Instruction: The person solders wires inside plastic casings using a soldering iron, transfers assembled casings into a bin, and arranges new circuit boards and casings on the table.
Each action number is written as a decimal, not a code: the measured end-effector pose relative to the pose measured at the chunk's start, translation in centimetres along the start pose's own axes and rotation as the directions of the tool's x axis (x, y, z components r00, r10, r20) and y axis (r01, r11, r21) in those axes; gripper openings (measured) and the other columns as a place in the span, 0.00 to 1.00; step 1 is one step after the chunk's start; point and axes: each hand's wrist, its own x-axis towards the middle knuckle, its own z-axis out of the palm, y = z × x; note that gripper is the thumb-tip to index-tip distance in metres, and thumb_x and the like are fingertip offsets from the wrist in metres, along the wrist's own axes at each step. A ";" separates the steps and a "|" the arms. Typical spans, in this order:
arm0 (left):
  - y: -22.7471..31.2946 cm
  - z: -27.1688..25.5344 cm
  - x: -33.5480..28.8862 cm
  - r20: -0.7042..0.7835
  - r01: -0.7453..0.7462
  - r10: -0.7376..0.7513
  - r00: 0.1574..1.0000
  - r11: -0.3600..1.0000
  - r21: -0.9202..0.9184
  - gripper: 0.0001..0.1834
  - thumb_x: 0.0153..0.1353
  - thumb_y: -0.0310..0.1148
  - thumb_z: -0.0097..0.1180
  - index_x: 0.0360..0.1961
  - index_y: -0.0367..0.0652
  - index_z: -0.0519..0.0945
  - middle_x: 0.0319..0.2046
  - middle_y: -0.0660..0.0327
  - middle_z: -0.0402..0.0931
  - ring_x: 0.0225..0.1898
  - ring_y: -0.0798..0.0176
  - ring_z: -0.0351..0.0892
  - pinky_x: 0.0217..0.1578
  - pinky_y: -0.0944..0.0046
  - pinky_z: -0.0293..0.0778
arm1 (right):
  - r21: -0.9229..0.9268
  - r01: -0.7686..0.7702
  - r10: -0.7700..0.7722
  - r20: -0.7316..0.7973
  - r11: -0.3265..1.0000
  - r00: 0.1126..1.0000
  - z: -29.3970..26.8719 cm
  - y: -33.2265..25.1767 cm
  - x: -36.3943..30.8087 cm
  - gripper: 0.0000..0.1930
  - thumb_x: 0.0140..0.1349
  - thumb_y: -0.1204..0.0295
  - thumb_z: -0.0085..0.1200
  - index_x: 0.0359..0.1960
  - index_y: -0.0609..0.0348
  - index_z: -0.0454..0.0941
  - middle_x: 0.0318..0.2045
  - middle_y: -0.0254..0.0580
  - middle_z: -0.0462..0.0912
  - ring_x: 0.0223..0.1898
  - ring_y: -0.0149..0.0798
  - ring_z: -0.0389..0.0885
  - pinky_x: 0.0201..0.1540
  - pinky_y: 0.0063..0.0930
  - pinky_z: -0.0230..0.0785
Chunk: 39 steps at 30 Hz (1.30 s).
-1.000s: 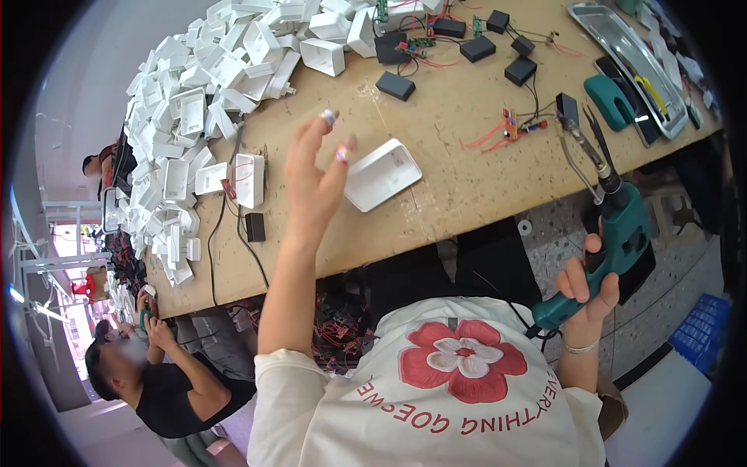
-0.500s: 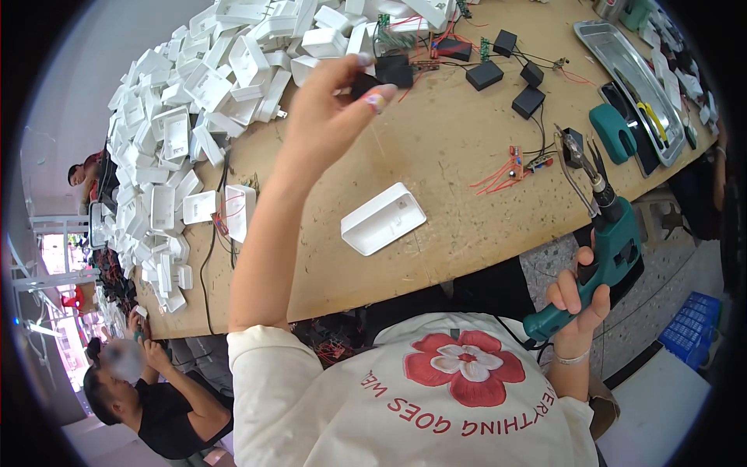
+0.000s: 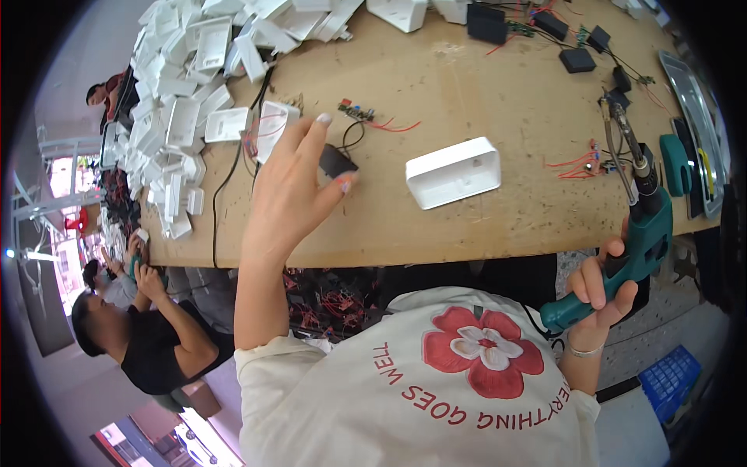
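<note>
My left hand point(image 3: 292, 183) is over the left part of the table, fingers spread. A black box point(image 3: 337, 161) lies between its thumb and fingers, the thumb at the box's lower edge. Black wire loops from there to a small circuit board point(image 3: 355, 111) with red leads. At the right, my right hand point(image 3: 599, 284) is wrapped round the handle of a green soldering gun point(image 3: 647, 233), its metal tip pointing up over the table edge. A white plastic housing point(image 3: 459, 183) sits between the hands, open side up, touched by neither.
White housings point(image 3: 183, 121) are heaped at the far left, one holding a circuit board beside a black cable point(image 3: 226, 187). Black boxes point(image 3: 576, 60) with wired boards lie at the far right, near a metal tray point(image 3: 692, 117). A person point(image 3: 167, 335) works at the left.
My left hand has come nearer and left from the far side, bringing the black box and its board. The view has shifted; my right hand still grips the soldering gun.
</note>
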 end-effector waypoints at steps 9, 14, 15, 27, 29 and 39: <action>-2.0 3.8 5.2 -0.085 -0.314 0.313 0.946 0.949 -0.005 0.16 0.47 0.27 0.59 0.39 0.37 0.76 0.44 0.54 0.71 0.45 0.50 0.70 0.44 0.58 0.67 | 0.034 -0.100 0.097 0.090 0.994 0.991 2.0 2.1 1.2 0.41 0.57 0.71 0.55 0.66 0.50 0.40 0.52 0.39 0.69 0.21 0.28 0.68 0.26 0.25 0.62; -2.8 5.0 6.1 -0.047 -0.195 0.189 0.981 0.936 -0.293 0.09 0.49 0.26 0.58 0.33 0.36 0.76 0.34 0.55 0.72 0.39 0.51 0.71 0.40 0.60 0.68 | 0.011 -0.123 0.123 0.044 0.992 0.991 1.9 2.8 1.2 0.39 0.56 0.67 0.56 0.65 0.52 0.45 0.53 0.42 0.69 0.21 0.29 0.70 0.25 0.25 0.63; -2.6 5.0 5.9 -0.048 -0.194 0.188 0.981 0.935 -0.296 0.09 0.49 0.26 0.58 0.33 0.36 0.76 0.34 0.55 0.72 0.39 0.51 0.71 0.40 0.60 0.68 | -0.005 -0.117 0.117 0.009 0.993 0.993 1.9 2.9 1.2 0.37 0.55 0.64 0.58 0.64 0.54 0.50 0.54 0.45 0.69 0.22 0.30 0.72 0.24 0.25 0.63; -1.2 4.8 1.2 -0.163 -0.107 -0.158 0.974 0.313 -0.944 0.09 0.53 0.23 0.57 0.37 0.37 0.75 0.33 0.64 0.74 0.34 0.71 0.72 0.37 0.73 0.69 | -0.123 -0.297 0.309 0.093 0.947 0.946 8.1 8.3 5.0 0.44 0.55 0.61 0.58 0.67 0.44 0.39 0.65 0.62 0.36 0.53 0.43 0.69 0.36 0.24 0.77; -1.8 5.1 1.1 -0.138 -0.120 -0.179 0.974 0.110 -0.987 0.11 0.54 0.23 0.56 0.40 0.36 0.74 0.34 0.64 0.74 0.35 0.72 0.72 0.37 0.72 0.70 | -0.163 -0.305 0.320 0.070 0.938 0.945 8.7 9.3 5.2 0.45 0.54 0.60 0.59 0.67 0.46 0.39 0.65 0.61 0.38 0.56 0.46 0.67 0.36 0.25 0.77; -1.1 5.4 0.8 -0.029 -0.049 -0.084 0.996 -0.255 -0.966 0.13 0.55 0.23 0.55 0.43 0.36 0.74 0.34 0.63 0.73 0.35 0.70 0.74 0.39 0.70 0.72 | -0.218 -0.302 0.330 0.101 0.928 0.939 9.5 14.3 6.9 0.48 0.50 0.54 0.61 0.66 0.54 0.43 0.65 0.52 0.46 0.60 0.49 0.61 0.50 0.31 0.71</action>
